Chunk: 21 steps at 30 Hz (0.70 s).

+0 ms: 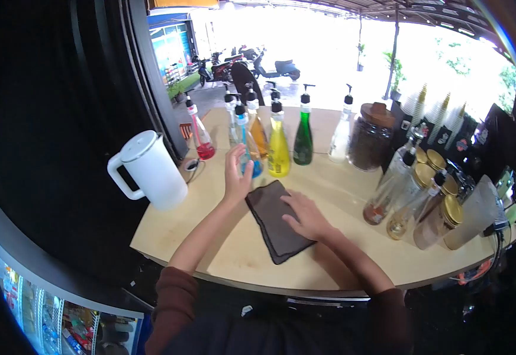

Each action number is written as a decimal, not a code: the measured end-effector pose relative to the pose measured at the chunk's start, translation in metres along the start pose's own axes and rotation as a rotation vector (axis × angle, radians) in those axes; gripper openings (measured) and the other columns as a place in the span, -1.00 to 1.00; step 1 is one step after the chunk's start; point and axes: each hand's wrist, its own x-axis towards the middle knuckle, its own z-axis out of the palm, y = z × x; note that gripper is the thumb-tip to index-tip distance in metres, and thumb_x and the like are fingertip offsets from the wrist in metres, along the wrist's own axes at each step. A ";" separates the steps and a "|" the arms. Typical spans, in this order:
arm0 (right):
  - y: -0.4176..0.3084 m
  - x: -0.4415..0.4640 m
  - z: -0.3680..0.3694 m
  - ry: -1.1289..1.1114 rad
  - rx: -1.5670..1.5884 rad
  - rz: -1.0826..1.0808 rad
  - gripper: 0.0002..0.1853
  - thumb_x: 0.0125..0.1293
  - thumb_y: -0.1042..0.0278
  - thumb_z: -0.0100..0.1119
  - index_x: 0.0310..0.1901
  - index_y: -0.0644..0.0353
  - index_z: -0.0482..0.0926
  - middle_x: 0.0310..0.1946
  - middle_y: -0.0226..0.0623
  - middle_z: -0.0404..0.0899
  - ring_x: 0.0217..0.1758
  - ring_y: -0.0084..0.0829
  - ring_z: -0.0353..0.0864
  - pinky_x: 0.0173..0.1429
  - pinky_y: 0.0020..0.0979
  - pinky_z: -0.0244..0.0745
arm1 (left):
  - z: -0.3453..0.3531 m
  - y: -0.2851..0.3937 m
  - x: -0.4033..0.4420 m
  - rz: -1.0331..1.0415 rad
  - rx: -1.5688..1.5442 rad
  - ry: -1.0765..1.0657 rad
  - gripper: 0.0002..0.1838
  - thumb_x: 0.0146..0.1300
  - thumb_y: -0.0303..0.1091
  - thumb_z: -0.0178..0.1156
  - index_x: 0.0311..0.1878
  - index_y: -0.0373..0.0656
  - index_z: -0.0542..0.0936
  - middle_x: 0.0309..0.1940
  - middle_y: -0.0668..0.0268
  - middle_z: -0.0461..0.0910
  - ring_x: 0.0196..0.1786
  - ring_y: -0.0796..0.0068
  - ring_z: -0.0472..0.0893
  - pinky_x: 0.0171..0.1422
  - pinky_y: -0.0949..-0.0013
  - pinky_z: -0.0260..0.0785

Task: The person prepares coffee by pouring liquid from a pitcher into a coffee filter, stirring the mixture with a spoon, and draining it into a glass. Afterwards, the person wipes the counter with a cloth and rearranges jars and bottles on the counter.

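A folded dark cloth (pixel 273 222) lies on the light wooden counter (pixel 169 232). My right hand (pixel 307 218) rests on its right part with the fingers apart. Just left of the cloth, my left hand (pixel 237 174) is raised in front of the blue pump bottle (pixel 255 168), its fingers spread and partly covering that bottle. Whether it touches the bottle is unclear. Beside the blue one stand a yellow bottle (pixel 279 151) and an amber bottle (pixel 258 133). A green bottle (pixel 303 139) is further right, and a red one (pixel 203 145) is to the left.
A white pitcher (pixel 154 174) stands at the counter's left. On the right are a large wooden-lidded jar (pixel 371 139), a clear pump bottle (pixel 341 136), gold-lidded jars (pixel 441 220) and stacked cups (pixel 441 118). A glass-fronted fridge (pixel 51 313) is at lower left. Motorbikes (pixel 276 68) are parked outside.
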 end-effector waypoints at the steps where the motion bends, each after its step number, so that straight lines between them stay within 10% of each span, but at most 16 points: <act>1: 0.006 0.011 0.027 -0.067 0.008 -0.038 -0.45 0.31 0.18 0.06 0.28 0.20 0.28 0.35 0.00 0.18 0.40 -0.01 0.16 0.41 0.01 0.07 | -0.013 -0.020 0.004 -0.190 -0.025 0.057 -0.53 0.24 -0.38 0.17 0.21 -0.17 0.35 0.21 0.15 0.36 0.28 0.20 0.36 0.33 0.12 0.18; 6: 0.003 0.045 0.097 -0.222 -0.229 0.041 -0.39 0.42 -0.10 -0.19 0.34 0.15 0.23 0.42 -0.12 0.09 0.50 -0.09 0.02 0.46 0.18 -0.14 | -0.043 -0.081 0.021 -0.405 -0.037 0.022 -0.40 0.23 -0.26 0.24 0.28 -0.18 0.26 0.26 0.17 0.34 0.26 0.26 0.38 0.29 0.10 0.22; 21: 0.000 0.045 0.092 -0.126 -0.110 0.062 -0.41 0.35 -0.07 0.01 0.31 0.05 0.29 0.38 -0.17 0.20 0.48 -0.16 0.10 0.48 0.11 -0.13 | 0.003 -0.088 0.029 -0.413 -0.006 -0.148 -0.15 0.15 -0.13 0.33 0.35 -0.39 0.14 0.10 -0.02 0.48 0.18 0.09 0.47 0.29 0.17 0.27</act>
